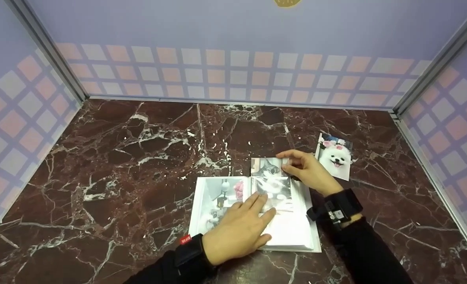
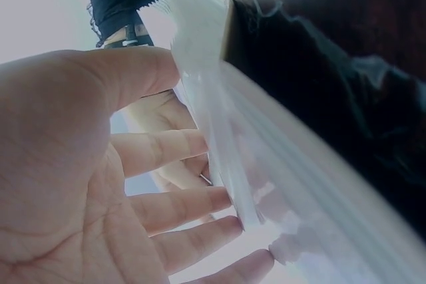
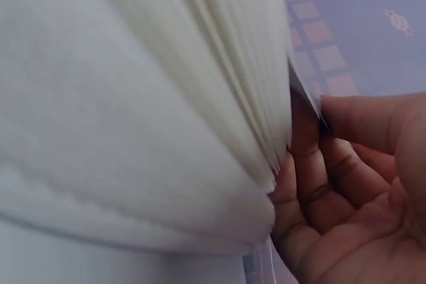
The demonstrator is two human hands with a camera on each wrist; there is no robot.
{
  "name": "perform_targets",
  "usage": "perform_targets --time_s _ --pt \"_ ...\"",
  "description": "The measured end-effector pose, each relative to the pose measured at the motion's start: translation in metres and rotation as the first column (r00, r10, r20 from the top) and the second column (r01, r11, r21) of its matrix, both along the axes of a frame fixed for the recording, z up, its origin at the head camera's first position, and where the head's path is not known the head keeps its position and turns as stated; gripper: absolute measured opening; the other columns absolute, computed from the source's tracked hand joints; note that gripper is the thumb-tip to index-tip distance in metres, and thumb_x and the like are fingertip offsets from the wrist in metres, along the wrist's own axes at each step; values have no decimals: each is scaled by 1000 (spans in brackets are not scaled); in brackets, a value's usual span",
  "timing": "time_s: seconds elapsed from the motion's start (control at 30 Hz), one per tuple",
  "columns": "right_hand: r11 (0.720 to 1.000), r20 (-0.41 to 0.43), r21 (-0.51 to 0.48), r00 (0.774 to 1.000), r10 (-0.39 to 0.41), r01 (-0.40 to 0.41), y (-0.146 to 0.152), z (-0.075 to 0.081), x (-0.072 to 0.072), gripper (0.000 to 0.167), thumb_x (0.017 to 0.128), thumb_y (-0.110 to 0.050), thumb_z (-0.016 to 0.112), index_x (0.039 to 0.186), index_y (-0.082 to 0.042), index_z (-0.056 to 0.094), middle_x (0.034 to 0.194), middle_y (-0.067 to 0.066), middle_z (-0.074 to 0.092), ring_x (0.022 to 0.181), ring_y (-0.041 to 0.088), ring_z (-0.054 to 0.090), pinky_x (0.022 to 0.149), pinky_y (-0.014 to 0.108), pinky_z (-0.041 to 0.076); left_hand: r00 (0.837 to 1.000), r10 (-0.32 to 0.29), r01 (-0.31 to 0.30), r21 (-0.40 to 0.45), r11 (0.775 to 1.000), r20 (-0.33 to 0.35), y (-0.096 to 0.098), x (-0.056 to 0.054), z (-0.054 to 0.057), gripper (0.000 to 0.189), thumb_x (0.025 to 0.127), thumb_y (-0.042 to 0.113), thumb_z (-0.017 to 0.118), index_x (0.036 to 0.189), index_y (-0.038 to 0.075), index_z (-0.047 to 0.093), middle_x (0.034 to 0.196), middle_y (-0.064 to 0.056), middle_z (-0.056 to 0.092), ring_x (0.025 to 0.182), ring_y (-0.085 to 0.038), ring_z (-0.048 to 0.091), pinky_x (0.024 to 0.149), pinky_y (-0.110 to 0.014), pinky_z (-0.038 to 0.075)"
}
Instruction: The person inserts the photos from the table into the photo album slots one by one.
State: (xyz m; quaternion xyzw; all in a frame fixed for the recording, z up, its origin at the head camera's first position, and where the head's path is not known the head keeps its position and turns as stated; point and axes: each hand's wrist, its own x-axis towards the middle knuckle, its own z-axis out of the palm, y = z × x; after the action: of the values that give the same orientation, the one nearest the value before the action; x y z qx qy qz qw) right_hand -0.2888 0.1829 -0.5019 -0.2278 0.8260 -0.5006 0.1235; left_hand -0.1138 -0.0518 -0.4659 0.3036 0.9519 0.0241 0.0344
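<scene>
An open photo album [image 1: 292, 232] lies on the table. A cat photo [image 1: 265, 167] is partly inside the clear sleeve of its right-hand page, its upper part sticking out past the page's top edge. My right hand [image 1: 312, 173] pinches this photo by its upper right corner between thumb and fingers. Seen from the right wrist, the thumb of that hand [image 3: 359, 184] is on the photo's edge, beside the fanned album pages [image 3: 166, 98]. My left hand [image 1: 239, 228] rests on the album near the spine, fingers extended, with fingertips on the clear sleeve [image 2: 233, 157] in the left wrist view.
A photo of a white dog [image 1: 338, 161] with pink flowers lies on the table to the right of the album. The left album page [image 1: 217, 193] shows another picture, with pink flowers. Dark red marbled tabletop [image 1: 111, 177] extends around, bounded by lilac checkered panels [image 1: 237, 71].
</scene>
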Motion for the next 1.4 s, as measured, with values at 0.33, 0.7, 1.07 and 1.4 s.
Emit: perform_targets --time_s 0.33,0.7,1.07,1.4 --pt "996 71 -29 993 90 -88 9 0 -2 35 102 -9 71 137 -8 68 95 11 75 81 9 66 75 20 55 1000 -4 4 7 1000 -1 2 0 0 63 104 53 63 158 21 50 171 -16 40 156 -35 45 117 -51 53" --pt "992 77 -14 989 128 -128 9 0 -3 35 102 -11 72 137 -9 68 88 3 73 75 8 63 68 19 50 999 -29 29 5 1000 -41 1 1 0 60 104 54 63 154 22 52 169 -15 44 155 -34 48 114 -49 55" --pt "994 -66 66 993 93 -89 -3 -3 -1 33 105 -12 68 138 -6 69 120 15 77 84 7 63 75 18 51 999 -39 39 -6 999 -7 -1 2 1 73 102 65 58 159 20 48 171 -18 39 156 -36 45 117 -52 53" --pt "988 -11 79 991 132 -131 -1 -1 1 30 103 -9 68 133 -11 73 134 11 74 95 10 68 83 20 55 998 -67 67 -17 998 -12 -4 4 2 93 90 69 73 162 19 42 172 -19 37 157 -37 44 116 -53 53"
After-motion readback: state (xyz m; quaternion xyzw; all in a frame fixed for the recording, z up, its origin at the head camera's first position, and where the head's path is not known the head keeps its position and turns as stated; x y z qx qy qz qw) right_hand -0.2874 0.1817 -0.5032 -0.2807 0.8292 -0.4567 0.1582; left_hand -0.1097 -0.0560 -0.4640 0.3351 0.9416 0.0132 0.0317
